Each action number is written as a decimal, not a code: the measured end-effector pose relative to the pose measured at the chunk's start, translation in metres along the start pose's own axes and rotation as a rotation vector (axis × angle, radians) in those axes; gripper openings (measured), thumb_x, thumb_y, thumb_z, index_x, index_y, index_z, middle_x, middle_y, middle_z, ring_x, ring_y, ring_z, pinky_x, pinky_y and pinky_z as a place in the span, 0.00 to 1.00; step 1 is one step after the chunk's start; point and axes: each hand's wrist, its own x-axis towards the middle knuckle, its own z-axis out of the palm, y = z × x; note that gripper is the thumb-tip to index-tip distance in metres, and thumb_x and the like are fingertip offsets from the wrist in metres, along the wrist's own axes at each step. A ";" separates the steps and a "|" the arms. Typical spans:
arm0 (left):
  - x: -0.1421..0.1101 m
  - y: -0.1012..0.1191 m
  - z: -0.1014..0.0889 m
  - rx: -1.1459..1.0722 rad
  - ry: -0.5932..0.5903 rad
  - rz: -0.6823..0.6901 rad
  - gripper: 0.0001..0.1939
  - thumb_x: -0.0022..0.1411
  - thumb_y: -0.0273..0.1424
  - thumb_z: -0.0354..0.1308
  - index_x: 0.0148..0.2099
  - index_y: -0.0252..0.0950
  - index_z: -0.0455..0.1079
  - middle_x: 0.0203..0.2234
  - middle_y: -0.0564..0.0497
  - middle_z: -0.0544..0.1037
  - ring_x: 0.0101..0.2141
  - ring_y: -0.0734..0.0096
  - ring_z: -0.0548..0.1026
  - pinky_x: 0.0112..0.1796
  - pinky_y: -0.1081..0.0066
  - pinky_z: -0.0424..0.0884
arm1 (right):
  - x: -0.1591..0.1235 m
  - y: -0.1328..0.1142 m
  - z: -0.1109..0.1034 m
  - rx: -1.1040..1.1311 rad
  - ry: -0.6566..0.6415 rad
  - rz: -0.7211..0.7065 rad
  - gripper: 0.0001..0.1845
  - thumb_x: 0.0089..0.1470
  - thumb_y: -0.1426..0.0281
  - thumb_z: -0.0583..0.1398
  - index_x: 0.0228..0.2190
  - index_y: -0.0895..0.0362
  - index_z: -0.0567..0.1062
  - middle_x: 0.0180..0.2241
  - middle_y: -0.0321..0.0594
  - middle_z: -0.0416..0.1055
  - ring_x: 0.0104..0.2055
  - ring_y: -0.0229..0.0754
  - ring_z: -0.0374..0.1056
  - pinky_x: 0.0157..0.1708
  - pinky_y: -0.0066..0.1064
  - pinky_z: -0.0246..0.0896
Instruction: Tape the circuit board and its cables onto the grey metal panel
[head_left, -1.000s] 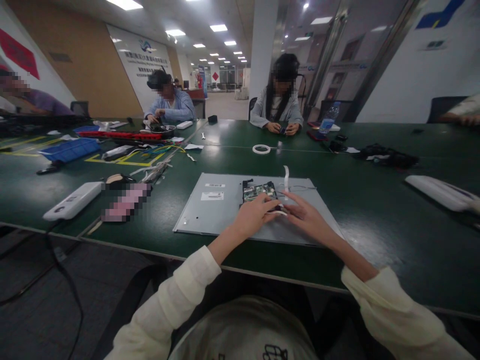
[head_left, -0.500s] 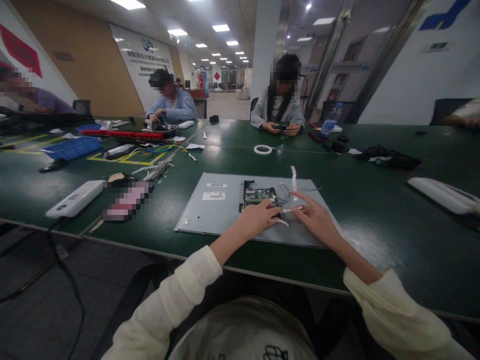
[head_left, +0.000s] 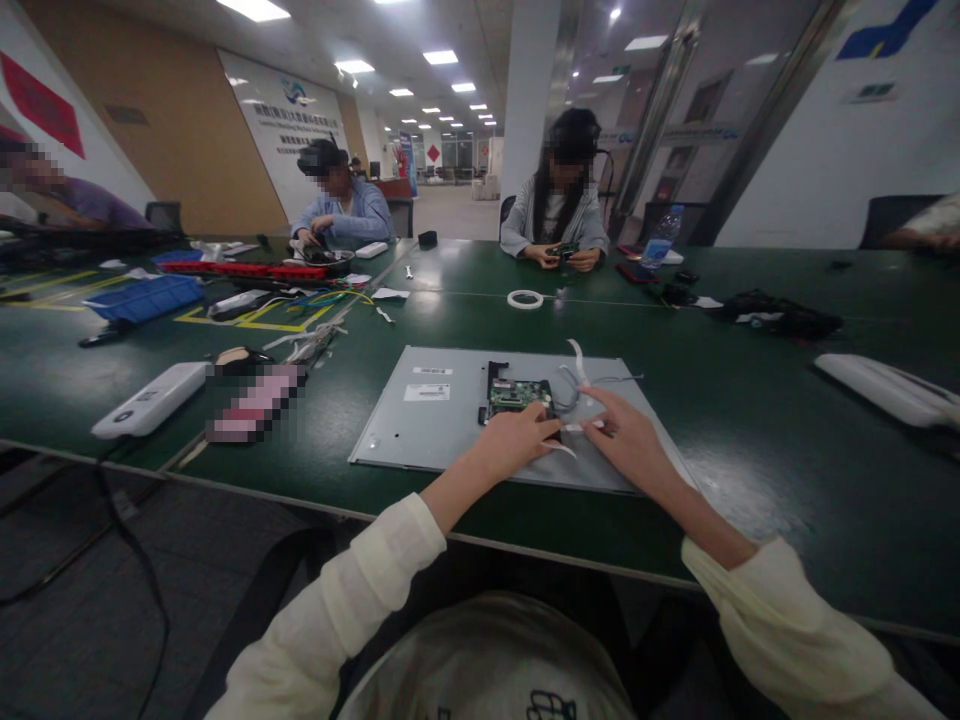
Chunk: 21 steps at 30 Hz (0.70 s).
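Observation:
A grey metal panel (head_left: 442, 420) lies flat on the green table (head_left: 750, 440) in front of me. A small green circuit board (head_left: 514, 393) is fixed near its middle, and a white flat ribbon cable (head_left: 579, 360) curls up just right of the board. My left hand (head_left: 517, 440) rests on the panel just below the board, fingers curled and pinching a thin white strip (head_left: 562, 448). My right hand (head_left: 630, 435) is beside it, fingertips pinched on the strip's other end.
A white tape roll (head_left: 525, 298) lies beyond the panel. White oblong devices lie at the left (head_left: 146, 398) and right (head_left: 885, 388). A blue tray (head_left: 142, 296) and coloured wires (head_left: 322, 298) sit far left. Two people work across the table.
My hands have stayed on the panel, drawing slightly together over the white strip. The ribbon cable beside the board has bent from standing straight into a curl.

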 end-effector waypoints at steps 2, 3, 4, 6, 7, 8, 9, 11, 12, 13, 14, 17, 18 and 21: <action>0.000 0.000 -0.001 -0.006 -0.008 0.001 0.19 0.64 0.41 0.45 0.55 0.43 0.62 0.44 0.47 0.66 0.35 0.69 0.74 0.31 0.73 0.70 | 0.000 0.001 0.000 -0.003 -0.004 -0.005 0.24 0.49 0.69 0.54 0.50 0.55 0.67 0.51 0.45 0.64 0.32 0.42 0.68 0.36 0.39 0.67; 0.000 0.001 -0.001 -0.008 -0.008 0.002 0.19 0.64 0.41 0.45 0.55 0.43 0.62 0.44 0.47 0.66 0.35 0.69 0.74 0.31 0.73 0.70 | 0.000 0.001 0.000 -0.005 -0.006 -0.007 0.24 0.49 0.69 0.54 0.50 0.55 0.67 0.51 0.45 0.63 0.32 0.42 0.68 0.36 0.39 0.67; -0.001 0.001 -0.002 -0.011 -0.008 0.001 0.19 0.64 0.41 0.45 0.55 0.43 0.62 0.45 0.46 0.66 0.35 0.69 0.74 0.31 0.73 0.70 | 0.000 0.001 0.000 -0.006 -0.010 -0.009 0.24 0.49 0.69 0.53 0.51 0.55 0.67 0.52 0.45 0.63 0.32 0.42 0.68 0.36 0.39 0.67; -0.001 0.001 -0.002 -0.013 -0.006 -0.004 0.19 0.64 0.41 0.45 0.55 0.43 0.62 0.45 0.46 0.66 0.35 0.69 0.74 0.31 0.73 0.70 | 0.000 0.002 0.000 -0.009 -0.017 -0.011 0.24 0.50 0.69 0.54 0.50 0.55 0.67 0.52 0.45 0.63 0.32 0.42 0.68 0.36 0.39 0.67; -0.001 0.001 -0.002 -0.013 -0.004 -0.007 0.19 0.64 0.42 0.45 0.55 0.44 0.62 0.45 0.46 0.66 0.35 0.69 0.74 0.31 0.73 0.70 | -0.001 0.002 0.000 -0.013 -0.018 -0.012 0.24 0.50 0.69 0.54 0.50 0.55 0.67 0.52 0.45 0.63 0.32 0.42 0.68 0.37 0.39 0.67; -0.001 0.001 -0.001 -0.013 -0.002 -0.009 0.19 0.64 0.42 0.45 0.55 0.44 0.62 0.45 0.47 0.66 0.35 0.68 0.74 0.31 0.73 0.70 | -0.001 0.003 0.000 -0.018 -0.019 -0.014 0.24 0.50 0.69 0.54 0.50 0.55 0.67 0.51 0.45 0.63 0.33 0.42 0.68 0.37 0.39 0.67; -0.001 0.001 -0.001 -0.013 0.000 -0.011 0.19 0.64 0.42 0.45 0.55 0.43 0.62 0.45 0.47 0.66 0.35 0.68 0.74 0.31 0.73 0.70 | -0.001 0.003 0.000 -0.024 -0.019 -0.017 0.24 0.50 0.68 0.54 0.50 0.56 0.67 0.51 0.45 0.63 0.33 0.42 0.68 0.37 0.39 0.67; -0.001 0.001 0.001 -0.013 0.003 -0.015 0.20 0.64 0.42 0.45 0.55 0.42 0.60 0.45 0.46 0.66 0.35 0.68 0.74 0.31 0.73 0.70 | -0.001 0.004 0.000 -0.034 -0.017 -0.026 0.23 0.50 0.68 0.54 0.50 0.56 0.67 0.51 0.45 0.63 0.33 0.42 0.68 0.38 0.40 0.66; -0.001 0.001 0.001 -0.015 0.005 -0.019 0.21 0.64 0.42 0.46 0.56 0.42 0.60 0.45 0.46 0.66 0.35 0.68 0.74 0.31 0.73 0.70 | -0.001 0.004 0.000 -0.038 -0.016 -0.031 0.23 0.50 0.69 0.54 0.50 0.56 0.67 0.52 0.45 0.63 0.34 0.43 0.68 0.39 0.40 0.66; -0.001 0.001 0.002 -0.018 0.008 -0.021 0.22 0.64 0.43 0.46 0.57 0.41 0.59 0.45 0.46 0.66 0.35 0.68 0.74 0.31 0.72 0.70 | -0.001 0.005 0.000 -0.041 -0.018 -0.037 0.23 0.50 0.69 0.54 0.50 0.55 0.67 0.52 0.45 0.63 0.34 0.43 0.68 0.40 0.41 0.66; -0.001 0.001 0.003 -0.019 0.013 -0.021 0.23 0.63 0.44 0.46 0.57 0.40 0.58 0.45 0.46 0.66 0.35 0.68 0.74 0.31 0.72 0.71 | -0.001 0.005 0.000 -0.046 -0.022 -0.041 0.24 0.51 0.69 0.54 0.50 0.55 0.67 0.52 0.44 0.63 0.36 0.44 0.68 0.41 0.41 0.65; -0.002 0.002 0.004 -0.001 0.032 -0.002 0.26 0.63 0.46 0.45 0.57 0.37 0.57 0.45 0.45 0.66 0.36 0.66 0.74 0.32 0.71 0.71 | 0.000 0.004 0.000 -0.058 -0.025 -0.045 0.24 0.51 0.69 0.54 0.51 0.55 0.67 0.52 0.45 0.63 0.39 0.46 0.68 0.42 0.42 0.65; -0.003 0.002 0.004 0.012 0.037 0.005 0.25 0.63 0.45 0.44 0.57 0.37 0.57 0.45 0.45 0.66 0.36 0.66 0.74 0.32 0.71 0.71 | 0.000 0.004 0.000 -0.056 -0.023 -0.043 0.24 0.51 0.69 0.54 0.50 0.55 0.67 0.52 0.45 0.63 0.38 0.46 0.68 0.41 0.41 0.65; -0.005 0.004 0.001 0.046 0.035 0.012 0.21 0.66 0.41 0.42 0.56 0.37 0.56 0.45 0.45 0.66 0.35 0.68 0.74 0.30 0.72 0.70 | -0.001 0.003 0.001 -0.042 -0.013 -0.036 0.24 0.50 0.70 0.54 0.50 0.56 0.67 0.52 0.46 0.63 0.35 0.44 0.69 0.39 0.40 0.66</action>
